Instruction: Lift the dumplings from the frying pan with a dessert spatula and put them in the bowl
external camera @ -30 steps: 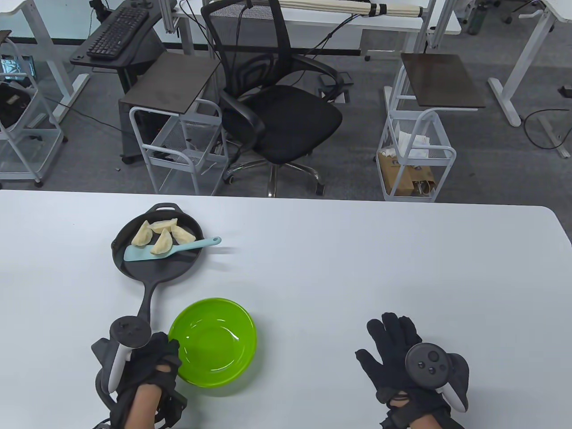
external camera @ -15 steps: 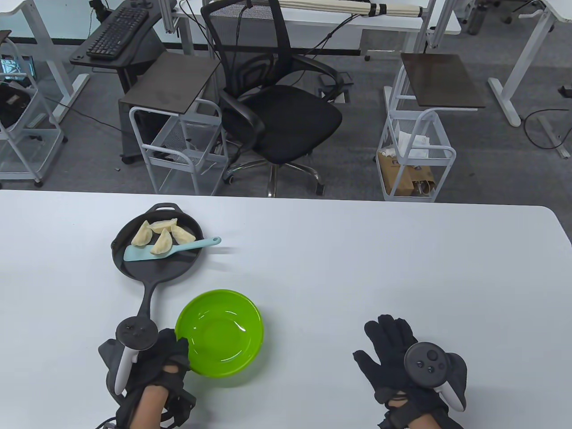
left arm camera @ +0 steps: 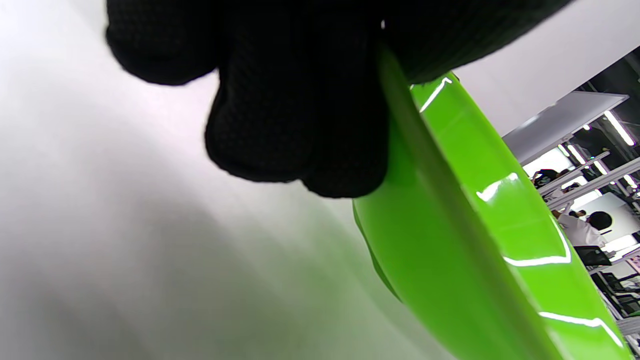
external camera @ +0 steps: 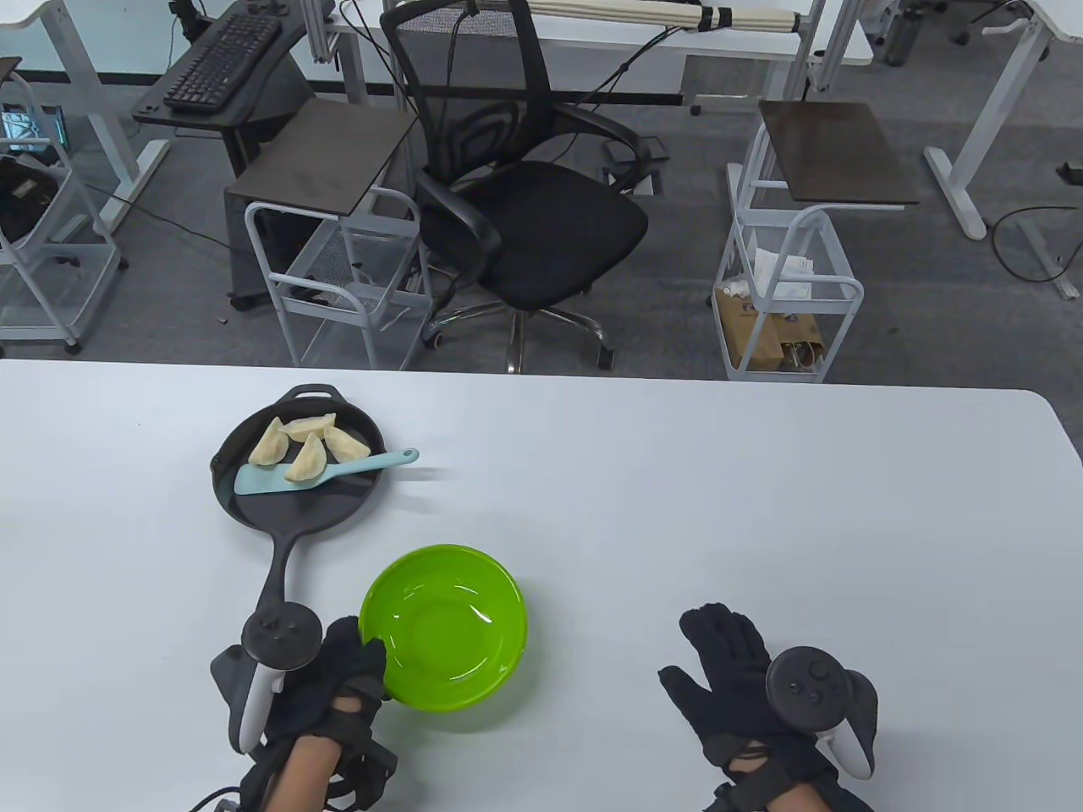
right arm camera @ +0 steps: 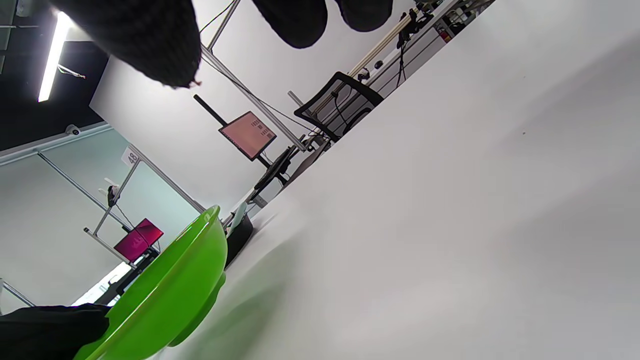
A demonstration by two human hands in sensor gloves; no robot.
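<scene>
My left hand [external camera: 338, 677] pinches the rim of the shiny green plastic bowl [external camera: 444, 626] on the white surface [external camera: 761, 507]; my right hand [external camera: 736, 677] rests there flat, fingers spread, holding nothing. I judge this is setting up. Four pale dumplings [external camera: 306, 440] wait in the black cast-iron frying pan [external camera: 292, 499], one on the light-blue dessert spatula [external camera: 326, 472]. Next, my right hand must reach its handle.

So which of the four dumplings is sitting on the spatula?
The dumpling nearest the pan's long handle lies on the blue spatula blade. The other three sit behind it on the frying pan, toward the short loop handle.
</scene>
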